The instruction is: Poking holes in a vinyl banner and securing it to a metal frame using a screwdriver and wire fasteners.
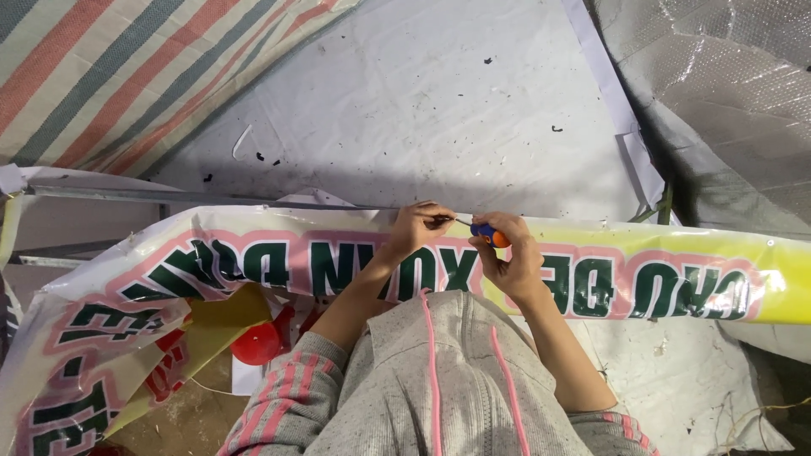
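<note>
At six o'clock, grey pink-striped sleeves lead up to both hands. The right hand (509, 253) has its fingers closed round an orange-and-blue-handled screwdriver (487, 232), tip pointing to nine o'clock, where the left hand (418, 226) pinches the top edge of the glossy yellow printed vinyl banner (642, 262). Beyond lies a white tarpaulin (439, 101).

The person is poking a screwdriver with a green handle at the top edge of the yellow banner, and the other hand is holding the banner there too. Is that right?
Not quite. The screwdriver has an orange and blue handle, not a green one. The head view shows it in the right hand, its tip at the top edge of the yellow banner, while the left hand holds the banner edge beside it.
</note>
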